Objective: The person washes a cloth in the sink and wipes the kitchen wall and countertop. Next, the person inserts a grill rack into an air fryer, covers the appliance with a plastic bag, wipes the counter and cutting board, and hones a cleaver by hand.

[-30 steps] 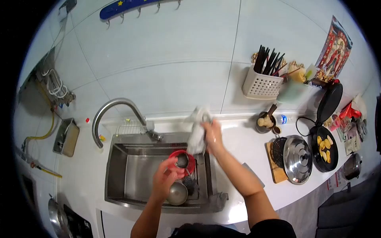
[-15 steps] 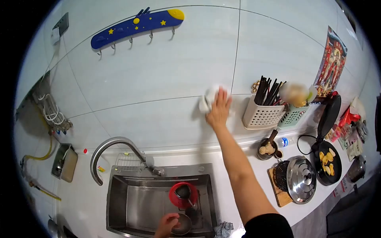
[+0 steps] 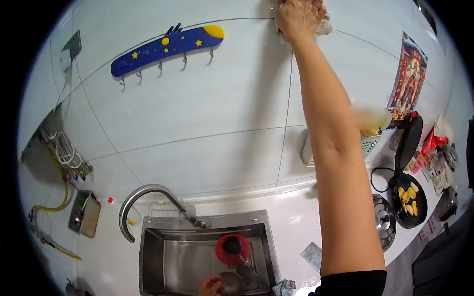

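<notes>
High on the tiled wall [image 3: 207, 93], near the top edge of the view, my right hand [image 3: 300, 17] presses a pale, crumpled cloth [image 3: 323, 25]. Its fingers bend over the cloth, which shows on both sides of the hand. Down at the bottom edge, over the sink [image 3: 185, 246], my left hand [image 3: 211, 286] has its fingers closed at the rim of a round metal bowl [image 3: 232, 283]. Behind that bowl, a red basin [image 3: 222, 254] with a dark, handled vessel [image 3: 232, 245] in it sits in the sink.
A curved faucet [image 3: 148, 190] arches beside the sink. Blue hook rack [image 3: 168, 49] hangs left on the wall. My right forearm covers part of the utensil holders [image 3: 370, 143]. Right on the counter are a metal lid [image 3: 384, 224] and an open electric pan [image 3: 407, 202] with food pieces.
My right hand has moved up the wall with the cloth, from beside the utensil holders to the top. The view has shifted slightly upward. My left hand stays by the metal bowl.
</notes>
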Motion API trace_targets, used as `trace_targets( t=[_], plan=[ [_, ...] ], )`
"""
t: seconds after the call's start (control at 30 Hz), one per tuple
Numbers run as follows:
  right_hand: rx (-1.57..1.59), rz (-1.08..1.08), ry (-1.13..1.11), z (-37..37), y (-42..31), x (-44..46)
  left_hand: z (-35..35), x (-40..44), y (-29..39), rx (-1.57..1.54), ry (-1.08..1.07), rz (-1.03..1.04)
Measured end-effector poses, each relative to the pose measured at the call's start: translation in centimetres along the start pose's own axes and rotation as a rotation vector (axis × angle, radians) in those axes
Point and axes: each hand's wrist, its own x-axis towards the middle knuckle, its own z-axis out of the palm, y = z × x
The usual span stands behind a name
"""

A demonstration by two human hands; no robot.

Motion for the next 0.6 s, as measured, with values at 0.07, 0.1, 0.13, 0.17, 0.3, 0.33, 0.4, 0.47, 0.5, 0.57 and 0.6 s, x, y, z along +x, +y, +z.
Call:
trace_targets(
  t=[0.07,0.1,0.13,0.17,0.3,0.33,0.4,0.47,0.5,0.57,0.6],
  plan=[
    [0.153,0.016,-0.044,-0.8,-0.1,-2.1,0.7,-0.3,0.7,-0.009,-0.024,0.008],
    [0.115,-0.001,0.033,0.6,0.6,-5.1,0.9,-0.3,0.9,-0.016,-0.039,-0.006],
    [0.077,-0.02,0.111,2.3,1.5,-8.9,1.1,-0.2,1.1,-0.024,-0.056,-0.018],
    [0.094,0.009,0.056,0.6,1.1,-13.1,1.3,-0.3,1.3,-0.031,-0.074,-0.036],
    [0.243,0.16,-0.42,-6.7,2.4,-37.0,2.1,-0.4,2.1,-0.008,-0.1,-0.111],
    [0.227,0.189,-0.568,-9.3,2.7,-42.1,2.1,-0.4,1.9,-0.028,-0.103,-0.091],
    [0.214,0.204,-0.716,-11.5,2.6,-44.6,2.1,-0.9,2.1,-0.056,-0.094,-0.061],
    [0.209,0.18,-0.712,-10.9,2.8,-43.7,2.1,-1.6,2.5,-0.067,-0.08,-0.044],
    [0.222,0.147,-0.644,-10.2,2.6,-41.2,1.8,-1.8,2.0,-0.083,-0.069,-0.064],
    [0.259,0.085,-0.498,-6.9,2.1,-34.0,0.7,-2.0,0.5,-0.116,-0.036,-0.102],
    [0.238,0.033,-0.417,-5.6,1.5,-29.1,0.4,-2.1,0.1,-0.104,-0.032,-0.127]
  ],
)
